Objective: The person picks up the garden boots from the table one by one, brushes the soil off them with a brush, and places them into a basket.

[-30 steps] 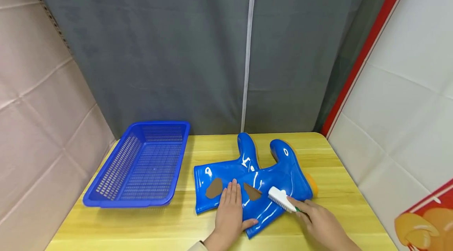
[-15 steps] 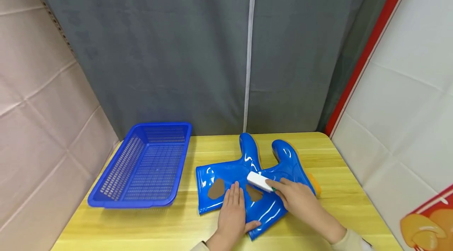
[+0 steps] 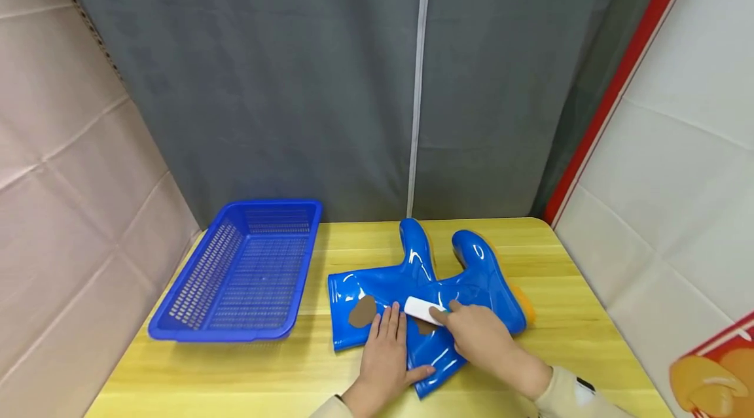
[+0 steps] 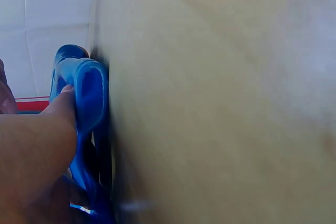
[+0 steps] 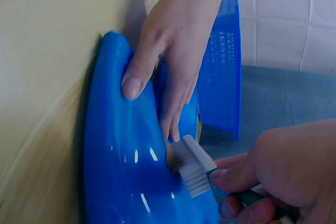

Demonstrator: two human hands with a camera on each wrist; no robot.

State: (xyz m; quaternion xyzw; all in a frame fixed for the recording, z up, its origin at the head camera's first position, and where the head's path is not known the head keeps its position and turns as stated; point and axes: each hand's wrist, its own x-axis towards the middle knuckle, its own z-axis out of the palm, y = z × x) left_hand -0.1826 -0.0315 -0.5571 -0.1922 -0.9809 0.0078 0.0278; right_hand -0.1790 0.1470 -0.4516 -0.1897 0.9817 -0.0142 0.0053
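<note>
Two shiny blue rain boots lie on their sides, the nearer boot (image 3: 485,297) partly over the farther boot (image 3: 383,280). One brown patch (image 3: 362,312) shows on the farther shaft; another brown patch (image 3: 425,327) on the nearer shaft is partly covered by the brush. My left hand (image 3: 384,356) rests flat across the shafts, fingers straight, thumb out on the nearer boot close to its opening (image 4: 90,95). My right hand (image 3: 483,339) grips a scrubbing brush (image 3: 421,311) with a white head and green handle. Its bristles (image 5: 195,177) face the boot right at the brown patch.
A blue perforated plastic basket (image 3: 259,280) stands on the left of the wood-grain table (image 3: 559,352). Behind the table hangs a grey curtain (image 3: 306,91), with pale panels at both sides.
My right hand has carried the brush leftward from near the nearer boot's ankle onto the brown patch on its shaft. The left hand stays in place on the boots.
</note>
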